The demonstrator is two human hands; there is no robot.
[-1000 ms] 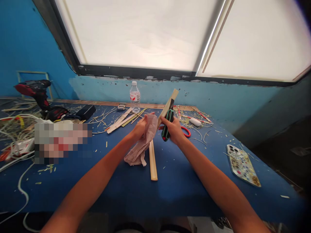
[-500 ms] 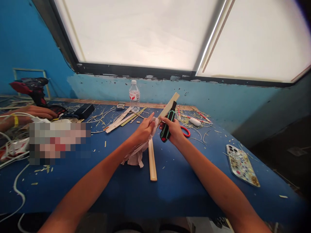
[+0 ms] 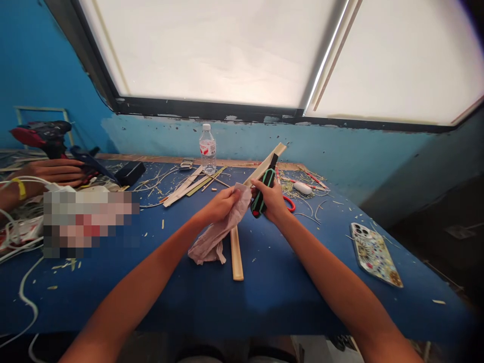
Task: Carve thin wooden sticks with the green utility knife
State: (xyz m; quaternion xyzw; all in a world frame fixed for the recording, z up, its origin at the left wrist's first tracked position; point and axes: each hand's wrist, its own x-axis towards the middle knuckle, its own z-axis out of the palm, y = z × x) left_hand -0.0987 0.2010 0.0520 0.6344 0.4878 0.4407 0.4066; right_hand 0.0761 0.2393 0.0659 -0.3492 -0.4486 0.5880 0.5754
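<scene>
My left hand (image 3: 223,202) is closed on a crumpled pale pink cloth (image 3: 212,244), which hangs down onto the table. In my right hand (image 3: 273,197) is a black-and-green utility knife (image 3: 263,194), tilted with its dark end up. A flat bamboo strip (image 3: 266,164) slants up and away from between my hands; its lower end is hidden behind the cloth and fingers. Under my hands, another bamboo strip (image 3: 237,257) lies on the blue table (image 3: 287,292).
Beyond my hands stand a water bottle (image 3: 207,149) and loose strips (image 3: 185,186). Red-handled scissors (image 3: 289,204), a white case (image 3: 303,188) and shavings lie right of them. A phone (image 3: 376,254) rests far right. At left, another person's hand (image 3: 56,173) is near a drill (image 3: 45,136).
My left hand has shifted lower and left along the cloth, which now spreads wider. The upper strip leans further right. The other person's hand has raised a dark object beside the drill.
</scene>
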